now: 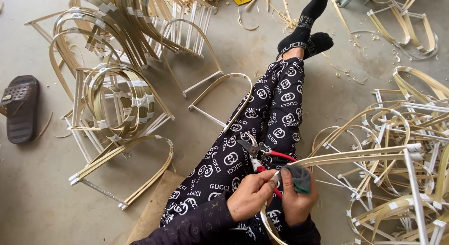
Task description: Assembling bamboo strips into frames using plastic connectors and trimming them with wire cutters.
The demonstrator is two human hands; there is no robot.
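Bent pale bamboo-strip frame (355, 156): curved, white-taped joints, lying across lap. Red-handled metal pruning shears (262, 156): blades open, resting on thigh beside it.

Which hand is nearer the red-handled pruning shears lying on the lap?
Left. The left hand touches the red-handled pruning shears at their handles; the right hand sits just beside them, gripping the bent bamboo strips.

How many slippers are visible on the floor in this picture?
1. A dark slipper lies on the concrete floor at the left edge, beside the stacked bamboo arches. A second one may be hidden or out of frame.
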